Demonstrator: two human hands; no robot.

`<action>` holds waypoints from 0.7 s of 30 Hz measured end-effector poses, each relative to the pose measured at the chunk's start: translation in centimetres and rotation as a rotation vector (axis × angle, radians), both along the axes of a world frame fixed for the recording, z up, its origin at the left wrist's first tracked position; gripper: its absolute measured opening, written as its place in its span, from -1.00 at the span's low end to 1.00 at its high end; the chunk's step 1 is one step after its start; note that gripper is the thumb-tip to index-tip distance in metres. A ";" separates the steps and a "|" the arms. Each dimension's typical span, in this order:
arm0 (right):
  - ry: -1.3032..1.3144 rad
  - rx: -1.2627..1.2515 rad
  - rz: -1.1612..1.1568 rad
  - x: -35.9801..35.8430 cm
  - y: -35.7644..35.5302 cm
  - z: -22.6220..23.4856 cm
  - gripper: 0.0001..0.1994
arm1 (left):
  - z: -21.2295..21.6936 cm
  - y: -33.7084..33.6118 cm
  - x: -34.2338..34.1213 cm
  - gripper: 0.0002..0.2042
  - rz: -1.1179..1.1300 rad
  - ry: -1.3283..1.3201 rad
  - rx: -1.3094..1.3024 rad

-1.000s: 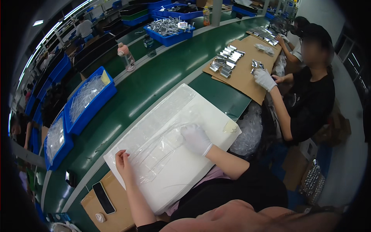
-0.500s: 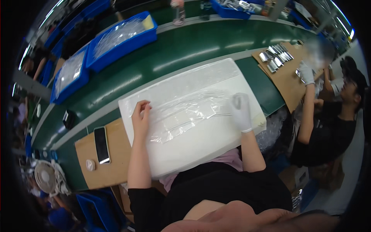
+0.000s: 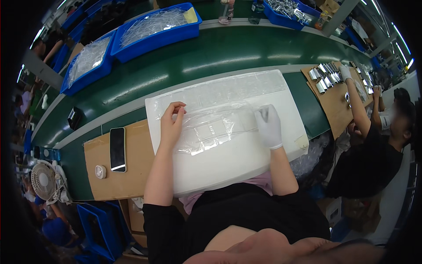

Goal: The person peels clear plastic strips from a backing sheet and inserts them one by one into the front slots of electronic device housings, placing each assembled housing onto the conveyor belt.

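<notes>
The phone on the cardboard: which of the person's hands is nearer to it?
Left. The left hand rests on the plastic bag, just right of the phone; the gloved right hand is farther right.

Compared with a second ago, the view now looks more squarely down on the white rectangular foam board (image 3: 246, 154). The bare left hand (image 3: 171, 125), earlier near the board's lower left corner, now sits higher, fingers (image 3: 179, 107) pinching the clear crinkled plastic bag (image 3: 211, 127). The white-gloved right hand (image 3: 269, 125) presses its right end.
</notes>
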State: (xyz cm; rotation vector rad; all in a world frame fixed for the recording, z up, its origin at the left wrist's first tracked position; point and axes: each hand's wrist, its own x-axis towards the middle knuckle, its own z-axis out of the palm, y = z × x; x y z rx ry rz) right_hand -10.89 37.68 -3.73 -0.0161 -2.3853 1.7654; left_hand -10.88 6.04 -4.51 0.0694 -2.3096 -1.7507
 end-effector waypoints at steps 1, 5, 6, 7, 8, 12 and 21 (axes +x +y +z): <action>-0.169 -0.303 0.041 -0.2 -0.1 -0.1 -0.79 | -0.1 -0.1 0.0 -0.86 -0.007 0.012 0.003; 0.189 0.363 -0.041 -0.8 -0.1 -0.9 -0.80 | 0.2 -0.2 0.0 -0.86 -0.008 0.011 0.004; 0.309 0.584 -0.070 -0.8 0.0 -1.1 -0.80 | 0.2 -0.1 0.0 -0.86 -0.011 0.011 0.004; 0.310 0.585 -0.069 -0.9 0.2 -1.2 -0.80 | 0.3 -0.1 0.0 -0.86 -0.010 0.012 0.006; 0.293 0.523 -0.098 -0.9 0.6 -1.2 -0.80 | 0.3 -0.1 0.0 -0.86 -0.010 0.010 0.005; 0.241 0.332 -0.185 -0.7 1.6 -0.8 -0.80 | 0.5 -0.1 -0.2 -0.86 -0.011 0.007 -0.001; -0.034 0.542 0.062 0.2 -0.2 3.3 -0.84 | 0.6 0.0 -0.1 -0.86 -0.007 -0.009 -0.003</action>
